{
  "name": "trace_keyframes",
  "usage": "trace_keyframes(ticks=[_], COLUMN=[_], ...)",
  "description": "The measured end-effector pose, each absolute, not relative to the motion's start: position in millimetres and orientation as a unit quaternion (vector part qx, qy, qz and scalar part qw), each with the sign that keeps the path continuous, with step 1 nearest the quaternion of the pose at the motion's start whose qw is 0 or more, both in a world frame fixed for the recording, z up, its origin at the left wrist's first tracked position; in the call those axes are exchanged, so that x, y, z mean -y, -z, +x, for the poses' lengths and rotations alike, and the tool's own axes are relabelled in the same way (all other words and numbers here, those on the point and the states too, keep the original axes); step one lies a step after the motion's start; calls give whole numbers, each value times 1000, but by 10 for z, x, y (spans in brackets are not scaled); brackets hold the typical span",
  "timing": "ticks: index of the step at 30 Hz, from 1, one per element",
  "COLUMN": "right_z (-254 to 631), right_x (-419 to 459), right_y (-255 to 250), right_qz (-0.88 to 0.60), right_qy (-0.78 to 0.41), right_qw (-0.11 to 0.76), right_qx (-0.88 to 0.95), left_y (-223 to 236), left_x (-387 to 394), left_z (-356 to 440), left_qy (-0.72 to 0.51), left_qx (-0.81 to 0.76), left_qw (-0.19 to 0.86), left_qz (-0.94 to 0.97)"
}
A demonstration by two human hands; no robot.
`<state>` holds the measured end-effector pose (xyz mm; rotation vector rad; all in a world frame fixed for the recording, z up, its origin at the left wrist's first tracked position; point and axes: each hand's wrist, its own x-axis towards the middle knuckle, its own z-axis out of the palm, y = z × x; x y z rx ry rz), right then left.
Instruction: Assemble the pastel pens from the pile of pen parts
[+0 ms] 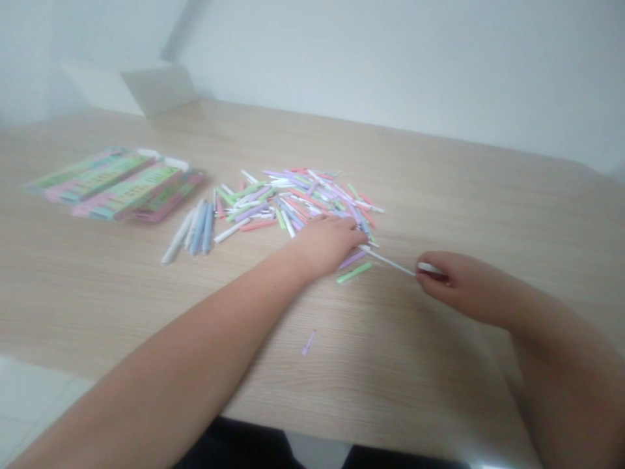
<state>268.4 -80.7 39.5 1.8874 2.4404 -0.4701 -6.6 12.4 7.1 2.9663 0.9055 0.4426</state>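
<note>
My right hand (pixel 439 277) is curled around one end of a thin white paper strip (pixel 388 262), which runs left across the wood. Its far end reaches the fingertips of my left hand (pixel 327 244), though I cannot tell whether those fingers grip it. My left hand rests at the near edge of a loose pile of pastel paper strips (pixel 293 202) in pink, green, lilac, white and blue. A green strip (pixel 354 272) and a lilac strip (pixel 352 259) lie just beyond that hand's fingertips.
Flat packs of striped coloured paper (pixel 117 184) lie at the left of the light wood table (pixel 390 150). Several pale blue and white strips (pixel 193 229) lie side by side near them. A lone lilac strip (pixel 308 342) lies nearer the table's front edge. A white wall stands behind.
</note>
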Motion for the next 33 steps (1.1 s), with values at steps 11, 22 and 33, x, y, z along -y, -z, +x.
trace_keyframes(ticks=[11, 22, 33], right_z=[2693, 2482, 2376], right_x=[796, 822, 855], right_y=[-411, -347, -310], right_qz=[602, 591, 598], right_qy=[141, 130, -4], right_qw=[-8, -30, -137], right_qx=[-786, -796, -790], left_y=[-31, -42, -11], left_x=[-151, -97, -90], left_z=[-72, -33, -16], left_qy=[-146, -145, -165], left_qx=[-281, -254, -263], left_qw=[34, 29, 70], left_qz=[948, 956, 948])
